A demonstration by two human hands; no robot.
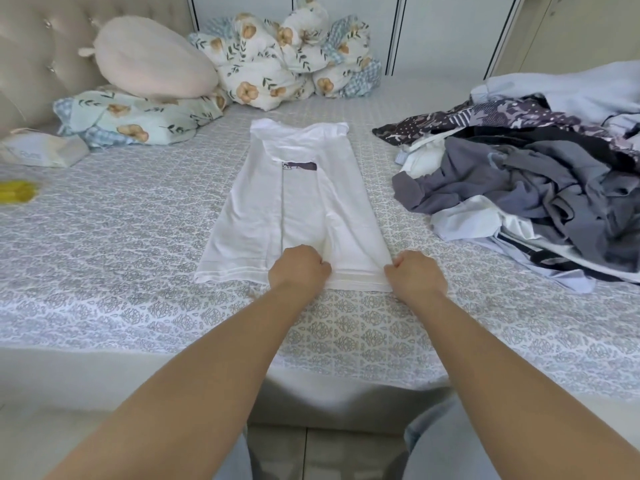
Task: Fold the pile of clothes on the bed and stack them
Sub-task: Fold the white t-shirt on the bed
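The white shirt [294,209] lay flat in the middle of the bed [121,220], its sides already turned in to make a long narrow strip, collar end far from the person and hem at the near edge. Both hands were down on that hem: the left hand [299,268] curled tight, pinching the cloth near the middle of the hem, and the right hand [414,275] curled just as tight, pinching the hem's right corner. Gripping two points along the one edge looked like the way to keep the hem straight, so the strip could be carried up toward the collar without skewing, a fair guess at the fold in hand. The pile [540,181] of grey, dark and pale clothes sat off to the right, well apart from the shirt and not yet folded. That left most of the job ahead. No finished stack showed anywhere on the bed. Pillows [138,116] and a bundled quilt [287,60] sat at the head end, out of the way.
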